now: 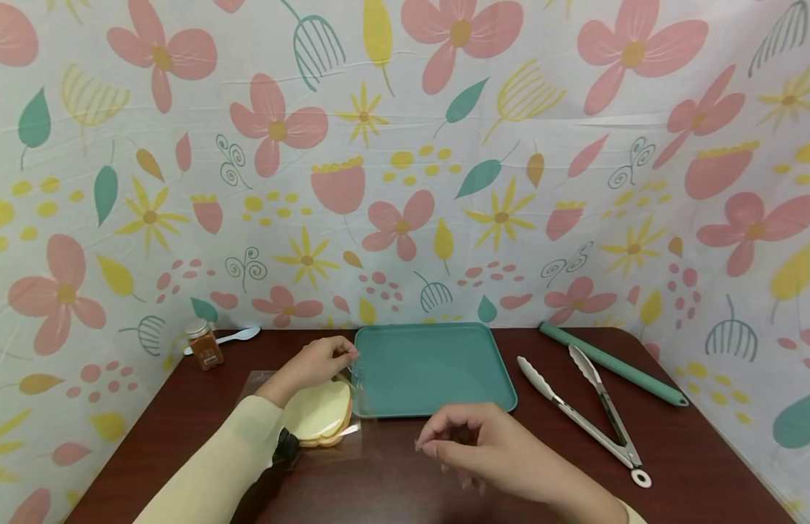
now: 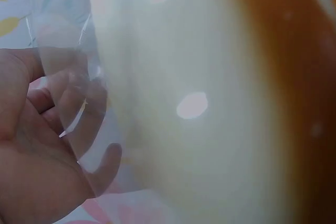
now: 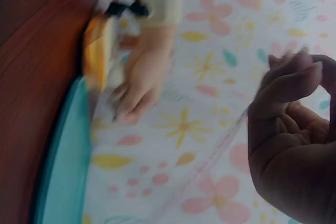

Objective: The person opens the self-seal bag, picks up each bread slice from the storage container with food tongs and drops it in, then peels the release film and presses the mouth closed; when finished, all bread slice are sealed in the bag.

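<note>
Slices of bread (image 1: 316, 411), pale on top with an orange-brown crust, lie inside a clear plastic bag (image 1: 348, 440) on the left part of the table. My left hand (image 1: 319, 362) pinches the bag's upper edge above the bread; in the left wrist view, the clear film (image 2: 71, 93) crosses its fingers. My right hand (image 1: 479, 447) is held over the table in front of the tray, thumb and fingertips together. Between them is the end of a thin translucent strip (image 3: 205, 163), which the right wrist view shows trailing away from the fingers. In the head view only a tiny clear bit shows.
A teal tray (image 1: 434, 371) lies at the back middle. Right of it are metal tongs (image 1: 591, 415), spread apart, and a green rod-shaped item (image 1: 617, 364). A spice jar (image 1: 204, 344) and a light blue spoon (image 1: 237, 335) are at back left. Patterned cloth (image 1: 405, 160) hangs behind.
</note>
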Motion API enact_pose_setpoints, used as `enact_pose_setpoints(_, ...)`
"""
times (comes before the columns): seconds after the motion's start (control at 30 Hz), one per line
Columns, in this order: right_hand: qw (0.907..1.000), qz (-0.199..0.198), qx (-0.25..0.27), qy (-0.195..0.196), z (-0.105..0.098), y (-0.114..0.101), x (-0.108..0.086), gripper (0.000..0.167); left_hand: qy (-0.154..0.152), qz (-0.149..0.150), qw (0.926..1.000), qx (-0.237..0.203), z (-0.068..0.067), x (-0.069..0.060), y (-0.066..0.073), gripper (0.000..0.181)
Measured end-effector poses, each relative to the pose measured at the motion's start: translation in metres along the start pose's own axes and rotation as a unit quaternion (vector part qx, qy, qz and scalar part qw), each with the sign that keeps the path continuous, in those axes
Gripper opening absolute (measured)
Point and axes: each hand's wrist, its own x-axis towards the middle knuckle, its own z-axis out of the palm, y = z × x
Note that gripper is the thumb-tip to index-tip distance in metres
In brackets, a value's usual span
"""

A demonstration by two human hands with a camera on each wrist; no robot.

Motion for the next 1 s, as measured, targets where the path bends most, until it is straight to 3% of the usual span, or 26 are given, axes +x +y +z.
enact_pose_setpoints(0.17, 0.9953, 0.03, -0.092, 0.007, -0.006, 0.021, 0.01, 0.013, -0.005, 0.0, 1.0, -0.007, 0.002, -0.001, -0.003, 0.023)
enact_pose_setpoints(0.33, 0.9939, 0.05, -0.094, -0.027, -0.009, 0.043, 0.018, 0.01, -0.005, 0.003, 0.9999, -0.012, 0.001, -0.002, -0.003, 0.022)
enact_pose_setpoints(0.5, 0.9925, 0.083, -0.05, -0.075, -0.011, 0.056, 0.023, 0.021, -0.006, 0.007, 0.9999, -0.009, 0.001, -0.002, -0.002, 0.023)
enact_pose_setpoints(0.63, 0.9907, 0.074, 0.014, -0.113, -0.013, 0.064, 0.028, 0.038, -0.007, 0.008, 0.9999, -0.012, 0.001, -0.002, -0.001, 0.024)
enact_pose_setpoints(0.83, 0.9688, 0.083, 0.15, -0.179, -0.015, 0.075, 0.034, 0.051, -0.011, 0.009, 0.9998, -0.014, 0.001, -0.004, -0.002, 0.024)
enact_pose_setpoints(1.0, 0.9575, 0.1, 0.206, -0.176, -0.016, 0.075, 0.036, 0.053, -0.013, 0.01, 0.9998, -0.014, 0.0, -0.005, -0.001, 0.024)
